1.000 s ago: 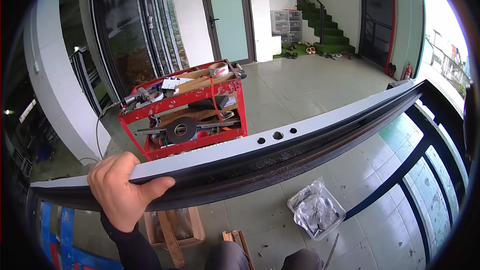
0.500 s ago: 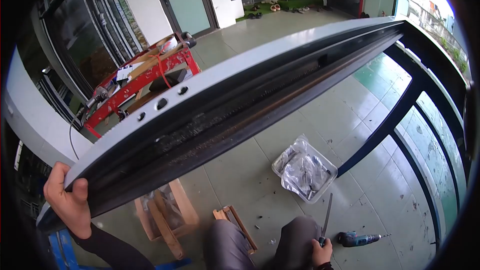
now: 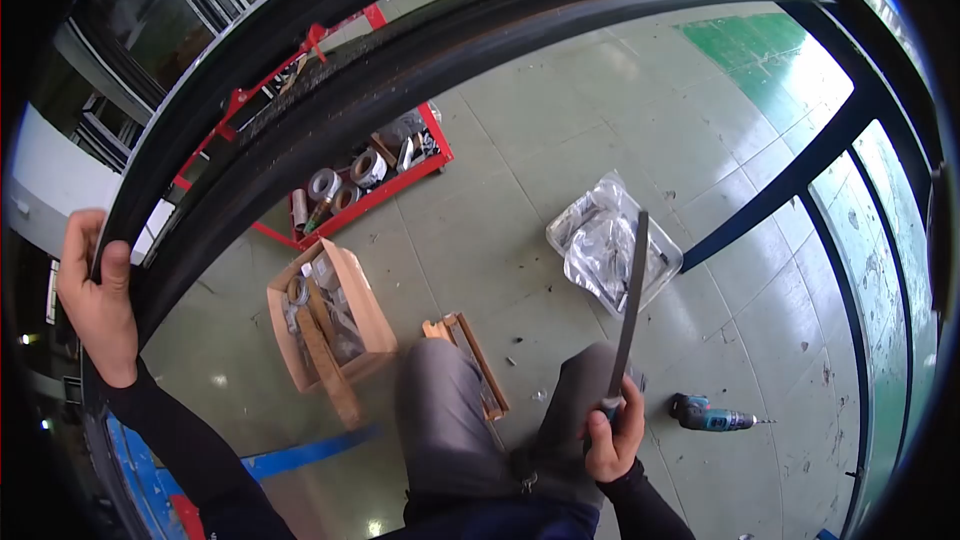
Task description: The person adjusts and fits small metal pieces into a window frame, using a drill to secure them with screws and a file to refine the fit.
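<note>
My left hand (image 3: pixel 98 295) is closed around the left end of a long dark metal frame bar (image 3: pixel 430 50), thumb on the near side. The bar arches across the upper view and joins more dark frame pieces (image 3: pixel 760 205) at the right. In my right hand (image 3: pixel 613 435) is a flat metal file (image 3: pixel 631 300), gripped by its handle, with the blade pointing up and away above my right knee. The blade stands apart from the bar and overlaps the edge of a plastic tub (image 3: pixel 610 250) in view.
A cordless drill (image 3: pixel 715 414) lies on the tiled floor at the right. To the left are a cardboard box (image 3: pixel 375 315) with wooden strips and a red cart (image 3: pixel 400 180) holding tape rolls. A small wooden piece (image 3: pixel 480 365) sits by my knees; a blue bar (image 3: pixel 310 455) is at lower left.
My right hand has raised the file from beside my knee to upright. The view has tipped down; the bar has turned, so its pale holed face is no longer seen. My left hand keeps its grip.
</note>
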Demonstrator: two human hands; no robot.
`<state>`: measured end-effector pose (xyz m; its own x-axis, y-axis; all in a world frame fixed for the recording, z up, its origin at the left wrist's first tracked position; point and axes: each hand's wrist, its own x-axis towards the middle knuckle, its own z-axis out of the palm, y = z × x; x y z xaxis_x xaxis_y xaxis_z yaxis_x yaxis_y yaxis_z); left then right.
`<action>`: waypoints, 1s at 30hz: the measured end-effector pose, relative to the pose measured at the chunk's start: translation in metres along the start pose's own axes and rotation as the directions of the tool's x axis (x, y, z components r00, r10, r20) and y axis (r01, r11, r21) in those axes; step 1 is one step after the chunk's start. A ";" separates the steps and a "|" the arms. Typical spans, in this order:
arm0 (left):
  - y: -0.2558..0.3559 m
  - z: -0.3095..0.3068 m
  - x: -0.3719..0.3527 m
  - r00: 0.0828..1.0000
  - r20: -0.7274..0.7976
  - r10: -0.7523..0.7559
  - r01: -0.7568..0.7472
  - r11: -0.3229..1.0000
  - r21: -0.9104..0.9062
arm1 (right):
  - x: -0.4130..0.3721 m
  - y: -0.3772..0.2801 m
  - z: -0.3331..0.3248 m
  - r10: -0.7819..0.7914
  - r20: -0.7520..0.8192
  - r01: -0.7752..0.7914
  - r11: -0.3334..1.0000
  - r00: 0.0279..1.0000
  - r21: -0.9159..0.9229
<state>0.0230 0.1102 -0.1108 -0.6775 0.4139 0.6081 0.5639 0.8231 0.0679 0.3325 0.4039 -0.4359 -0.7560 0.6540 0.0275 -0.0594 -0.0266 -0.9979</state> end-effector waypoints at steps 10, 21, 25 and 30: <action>0.115 0.041 0.062 0.819 0.002 0.574 -0.573 0.817 0.069 | 0.051 -0.174 0.004 -0.111 0.564 0.016 0.985 0.819 0.170; 0.173 0.052 0.042 0.774 -0.286 0.565 -0.544 0.825 0.156 | 0.053 -0.248 0.031 0.291 0.449 -0.457 0.829 0.845 0.322; 0.172 0.053 0.044 0.791 -0.296 0.535 -0.516 0.844 0.146 | 0.052 -0.257 0.037 0.256 0.473 -0.456 0.807 0.843 0.376; 0.166 0.054 0.047 0.826 -0.284 0.487 -0.479 0.872 0.103 | 0.054 -0.264 0.046 0.140 0.478 -0.345 0.861 0.867 0.374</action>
<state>0.0592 0.2871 -0.1141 -0.1508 0.6322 0.7600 0.7673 0.5596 -0.3133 0.2776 0.4114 -0.1685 -0.9754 0.2020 -0.0879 -0.0339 -0.5318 -0.8462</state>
